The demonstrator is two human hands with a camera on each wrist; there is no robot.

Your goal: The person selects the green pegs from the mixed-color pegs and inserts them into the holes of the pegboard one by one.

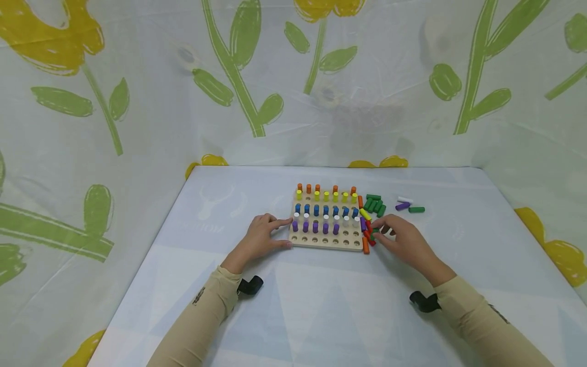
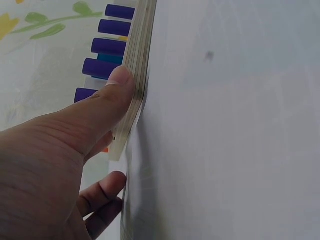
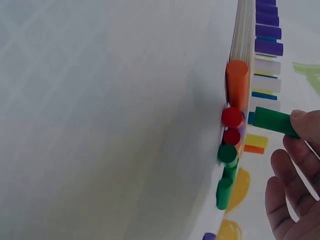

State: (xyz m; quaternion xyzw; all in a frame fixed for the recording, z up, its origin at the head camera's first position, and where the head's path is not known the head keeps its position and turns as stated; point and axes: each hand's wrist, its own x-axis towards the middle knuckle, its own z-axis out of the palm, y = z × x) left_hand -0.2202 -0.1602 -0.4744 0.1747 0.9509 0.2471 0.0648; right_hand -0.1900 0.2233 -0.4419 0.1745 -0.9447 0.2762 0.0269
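A wooden pegboard point(image 1: 326, 243) holds upright pegs in rows of orange, yellow, blue, white and purple; its front row of holes is bare. My left hand point(image 1: 260, 237) rests at the board's left side, index finger stretched to the side edge and thumb point(image 2: 121, 77) against the front edge near the corner. To the right of the board, my right hand point(image 1: 407, 243) pinches a green peg point(image 3: 274, 121) between thumb and finger, the other fingers loosely bent. The held peg is just above loose red pegs point(image 1: 369, 235) lying along the board's right edge.
Beside the board's right edge also lie loose orange point(image 1: 365, 245), yellow point(image 1: 365, 214) and purple pegs point(image 1: 363, 224). Several green pegs point(image 1: 375, 206) cluster behind them. Farther right are a white peg point(image 1: 405, 200), a purple peg point(image 1: 402, 206) and another green peg point(image 1: 417, 209).
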